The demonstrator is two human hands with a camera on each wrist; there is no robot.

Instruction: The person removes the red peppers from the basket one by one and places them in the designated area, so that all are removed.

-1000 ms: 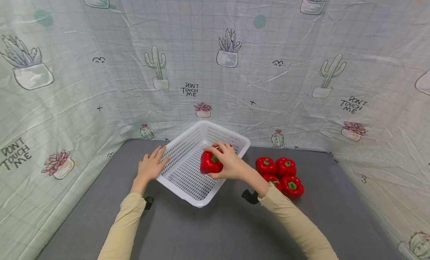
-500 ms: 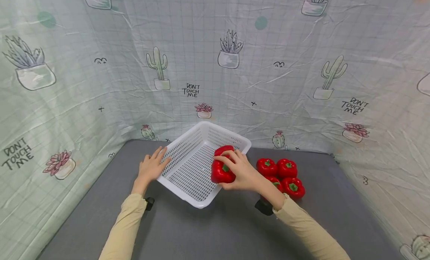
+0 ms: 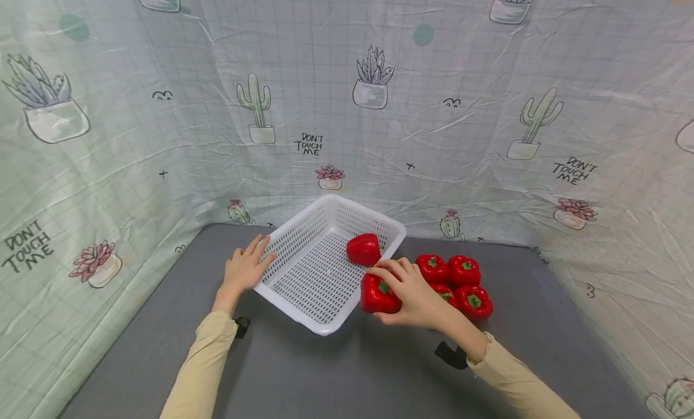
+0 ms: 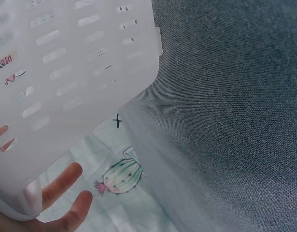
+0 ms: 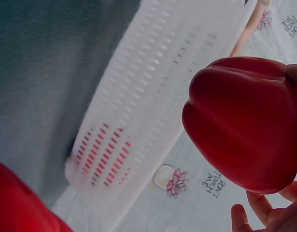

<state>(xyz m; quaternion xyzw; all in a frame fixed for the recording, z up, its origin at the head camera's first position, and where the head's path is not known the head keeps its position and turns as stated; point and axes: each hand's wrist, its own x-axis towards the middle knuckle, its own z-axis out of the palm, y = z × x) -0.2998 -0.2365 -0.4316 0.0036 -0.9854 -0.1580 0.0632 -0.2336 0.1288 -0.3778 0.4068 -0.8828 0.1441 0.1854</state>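
My right hand (image 3: 414, 295) grips a red bell pepper (image 3: 378, 294) just outside the right rim of the white plastic basket (image 3: 287, 313). In the right wrist view this pepper (image 5: 245, 123) hangs above the basket's rim level, with fingertips at its side and below. Another red bell pepper (image 3: 363, 249) lies on its side inside the basket, near the right wall. My left hand (image 3: 244, 267) rests on the basket's left rim with fingers spread. Two of its fingers (image 4: 66, 181) extend past the rim in the left wrist view, and skin shows through the slots.
Several red bell peppers (image 3: 463, 270) stand in a cluster on the grey table (image 3: 325, 377), right of the basket and partly behind the right hand. A cloth (image 3: 303, 106) printed with cacti hangs behind and along both sides.
My right hand has carried its bell pepper from over the basket rightward and toward me, past the rim. The pepper inside the basket has come into full view. My left hand has stayed put.
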